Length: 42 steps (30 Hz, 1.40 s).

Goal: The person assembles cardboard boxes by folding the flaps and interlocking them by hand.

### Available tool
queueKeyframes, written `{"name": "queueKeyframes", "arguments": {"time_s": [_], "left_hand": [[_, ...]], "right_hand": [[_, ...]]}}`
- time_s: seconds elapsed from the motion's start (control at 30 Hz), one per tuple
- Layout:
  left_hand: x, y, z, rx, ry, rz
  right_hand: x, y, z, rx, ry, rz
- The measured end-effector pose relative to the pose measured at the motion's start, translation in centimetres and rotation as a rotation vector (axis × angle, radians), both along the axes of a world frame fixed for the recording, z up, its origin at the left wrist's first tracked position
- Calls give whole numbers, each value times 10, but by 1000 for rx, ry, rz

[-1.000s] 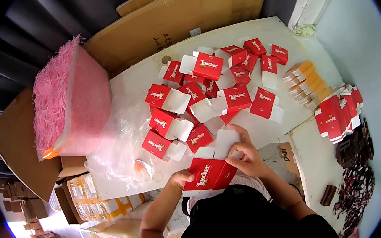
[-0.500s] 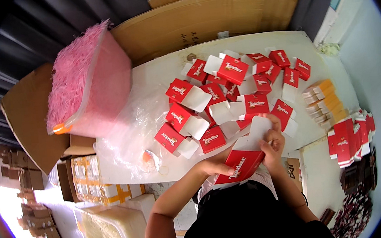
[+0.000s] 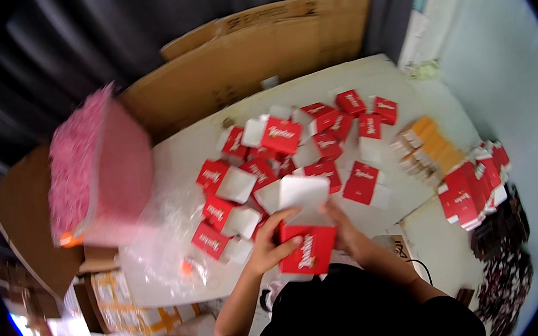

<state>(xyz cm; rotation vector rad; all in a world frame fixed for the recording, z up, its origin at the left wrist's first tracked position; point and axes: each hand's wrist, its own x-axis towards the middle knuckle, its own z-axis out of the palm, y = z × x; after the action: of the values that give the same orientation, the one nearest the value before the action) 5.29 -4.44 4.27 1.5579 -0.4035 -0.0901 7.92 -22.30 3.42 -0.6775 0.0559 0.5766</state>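
Close in front of my body I hold a small red carton (image 3: pixel 308 255) with its white inner flap standing up at the far side. My left hand (image 3: pixel 268 244) grips its left side, thumb across the red front. My right hand (image 3: pixel 347 230) is at the carton's right edge, fingers partly hidden behind it. Beyond my hands lies a loose pile of similar red cartons (image 3: pixel 281 136), many with white flaps sticking out. One carton (image 3: pixel 361 183) rests apart from the pile, just past my right hand.
Pink shredded paper (image 3: pixel 79 163) fills a clear bin at the left, beside crumpled plastic film (image 3: pixel 166 246). Orange-and-white packets (image 3: pixel 432 142) lie at the right, near flat red cartons (image 3: pixel 466 194) and dark packets (image 3: pixel 498 230). Cardboard sheets (image 3: pixel 239 64) lean behind the white table (image 3: pixel 191 133).
The carton has turned from flat and slanted to upright and squared, its flap now pointing away. My left hand has moved up its side; my right hand has come down. The view has shifted and blurred.
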Motion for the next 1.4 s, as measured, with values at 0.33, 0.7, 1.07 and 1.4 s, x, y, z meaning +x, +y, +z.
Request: {"name": "queueKeyframes", "arguments": {"time_s": [0.33, 0.7, 1.07, 1.4], "left_hand": [[15, -38, 23, -431, 278, 29], [36, -44, 9, 123, 307, -324], [28, -40, 12, -19, 458, -592], [24, -39, -6, -106, 364, -531]], "right_hand": [[12, -44, 13, -356, -939, 161], [-10, -72, 9, -786, -842, 514], [-25, -71, -35, -430, -498, 428], [-35, -71, -5, -540, -618, 247]]}}
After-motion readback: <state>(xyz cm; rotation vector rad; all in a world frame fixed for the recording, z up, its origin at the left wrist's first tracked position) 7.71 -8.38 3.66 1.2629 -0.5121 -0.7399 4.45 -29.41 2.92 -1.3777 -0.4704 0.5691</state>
